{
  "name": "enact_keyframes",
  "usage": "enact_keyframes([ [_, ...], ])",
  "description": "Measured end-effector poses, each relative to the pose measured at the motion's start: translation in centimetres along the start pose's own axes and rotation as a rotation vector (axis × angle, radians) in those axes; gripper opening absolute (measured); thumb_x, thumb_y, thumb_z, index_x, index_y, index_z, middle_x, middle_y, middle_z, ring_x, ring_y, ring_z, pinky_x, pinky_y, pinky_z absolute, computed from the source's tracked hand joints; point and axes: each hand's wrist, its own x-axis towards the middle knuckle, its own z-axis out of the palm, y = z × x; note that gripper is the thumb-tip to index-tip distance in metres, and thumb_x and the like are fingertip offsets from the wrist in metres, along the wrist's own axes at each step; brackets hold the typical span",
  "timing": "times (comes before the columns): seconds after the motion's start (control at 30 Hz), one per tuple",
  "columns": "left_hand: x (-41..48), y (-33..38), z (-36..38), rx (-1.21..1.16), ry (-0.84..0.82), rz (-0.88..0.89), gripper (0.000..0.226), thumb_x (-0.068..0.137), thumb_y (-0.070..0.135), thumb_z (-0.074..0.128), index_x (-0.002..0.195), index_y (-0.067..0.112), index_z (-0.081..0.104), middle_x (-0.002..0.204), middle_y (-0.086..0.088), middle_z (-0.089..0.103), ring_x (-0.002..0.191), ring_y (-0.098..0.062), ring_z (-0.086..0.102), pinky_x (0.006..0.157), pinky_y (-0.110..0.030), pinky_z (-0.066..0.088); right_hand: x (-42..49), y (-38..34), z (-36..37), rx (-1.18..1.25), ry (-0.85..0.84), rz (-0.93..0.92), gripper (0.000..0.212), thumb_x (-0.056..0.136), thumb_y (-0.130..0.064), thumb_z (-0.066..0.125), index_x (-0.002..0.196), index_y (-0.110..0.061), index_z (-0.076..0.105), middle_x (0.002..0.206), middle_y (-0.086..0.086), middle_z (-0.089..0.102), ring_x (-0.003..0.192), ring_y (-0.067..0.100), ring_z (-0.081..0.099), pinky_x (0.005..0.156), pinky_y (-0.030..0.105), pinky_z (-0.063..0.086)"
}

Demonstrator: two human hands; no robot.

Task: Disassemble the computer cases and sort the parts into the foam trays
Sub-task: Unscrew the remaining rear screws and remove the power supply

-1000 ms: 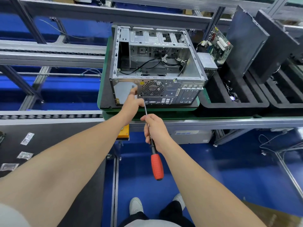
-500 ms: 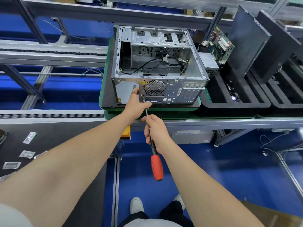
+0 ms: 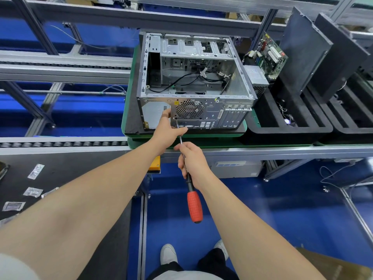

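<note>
my right hand (image 3: pixel 191 160) gripping screwdriver (image 3: pixel 194 205) shaft | my left hand (image 3: pixel 166 132), fingers out, bracing case (image 3: pixel 201 116) just above grip | I'm seating tip square in screw, pushing while turning slowly

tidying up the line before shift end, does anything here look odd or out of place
The screwdriver is held by its bare metal shaft, red handle hanging unused. Small plastic packets lie scattered on the dark mat at left.

Head-worn view, forward and downward.
</note>
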Motion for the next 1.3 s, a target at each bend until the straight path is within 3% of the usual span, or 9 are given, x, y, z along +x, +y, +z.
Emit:
enact_keyframes([
  [0.17,-0.1,0.0,0.1,-0.019,0.004,-0.011,0.073,0.091,0.015,0.076,0.148,0.027,0.031,0.143,0.002,0.049,0.115,-0.025,0.063,0.103,-0.047,0.053,0.1,-0.1,0.1,0.058,-0.002,0.016,0.027,0.112,-0.026,0.041,0.116,-0.016,0.067,0.056,0.001,0.058,0.037,0.014,0.041,0.037,0.024,0.036],
  [0.33,0.0,0.1,-0.2,-0.049,-0.002,-0.03,0.065,0.095,0.013,0.071,0.145,0.03,0.032,0.129,-0.001,0.058,0.09,-0.016,0.069,0.059,-0.025,0.055,0.3,0.1,1.2,0.631,-0.116,0.132,0.025,0.109,-0.021,0.048,0.12,-0.007,0.066,0.058,0.001,0.051,0.034,0.011,0.032,0.037,0.024,0.028],
  [0.57,0.4,0.6,-0.5,0.107,-0.014,0.007,0.067,0.093,0.01,0.07,0.146,0.023,0.031,0.127,-0.004,0.062,0.104,-0.024,0.065,0.087,-0.036,0.053,0.1,-0.8,2.2,-0.086,0.233,-0.004,0.019,0.108,-0.029,0.052,0.11,-0.025,0.07,0.066,0.001,0.067,0.043,0.011,0.051,0.04,0.028,0.045],
  [0.67,0.8,0.9,-0.4,0.158,-0.003,0.008,0.07,0.091,0.009,0.071,0.148,0.019,0.031,0.138,-0.008,0.054,0.117,-0.027,0.059,0.096,-0.041,0.052,0.2,-0.7,2.8,-0.345,0.392,-0.038,0.017,0.106,-0.035,0.055,0.103,-0.028,0.07,0.083,0.003,0.074,0.069,0.018,0.067,0.061,0.038,0.059],
  [0.73,0.9,0.8,-0.7,0.162,-0.014,0.011,0.071,0.091,0.009,0.072,0.148,0.019,0.032,0.14,-0.009,0.052,0.117,-0.028,0.058,0.1,-0.045,0.052,0.2,-0.6,2.9,-0.263,0.367,-0.018,0.016,0.106,-0.037,0.056,0.104,-0.029,0.069,0.076,0.002,0.075,0.061,0.016,0.063,0.058,0.035,0.057],
  [0.83,0.9,0.4,-0.9,0.136,-0.019,0.013,0.066,0.092,0.008,0.07,0.145,0.023,0.035,0.129,-0.004,0.061,0.094,-0.021,0.063,0.083,-0.037,0.054,0.3,-0.9,2.4,0.198,0.166,0.163,0.02,0.107,-0.031,0.053,0.107,-0.022,0.071,0.059,0.0,0.067,0.036,0.013,0.04,0.04,0.025,0.038],
  [0.93,0.8,0.3,-0.6,0.083,0.025,-0.007,0.062,0.089,0.005,0.068,0.139,0.027,0.038,0.112,-0.004,0.068,0.082,-0.02,0.067,0.068,-0.034,0.057,0.5,-0.6,1.5,0.531,-0.006,0.221,0.03,0.107,-0.02,0.046,0.118,-0.008,0.071,0.063,0.005,0.064,0.038,0.013,0.036,0.04,0.025,0.036],
  [1.0,0.7,0.2,-0.4,0.052,0.028,-0.017,0.065,0.088,0.004,0.068,0.141,0.025,0.037,0.11,-0.007,0.067,0.084,-0.023,0.068,0.072,-0.039,0.059,0.3,-0.1,0.9,0.647,-0.084,0.208,0.026,0.107,-0.018,0.05,0.123,-0.004,0.066,0.069,0.008,0.064,0.042,0.013,0.04,0.042,0.026,0.039],
  [1.3,1.4,-0.1,-0.8,-0.031,0.0,-0.028,0.061,0.092,0.005,0.071,0.141,0.026,0.041,0.12,0.005,0.061,0.084,-0.02,0.071,0.073,-0.03,0.061,0.1,-1.2,1.6,0.543,0.022,0.296,0.01,0.109,-0.009,0.054,0.11,-0.004,0.063,0.068,0.005,0.073,0.048,0.009,0.059,0.04,0.017,0.041],
])
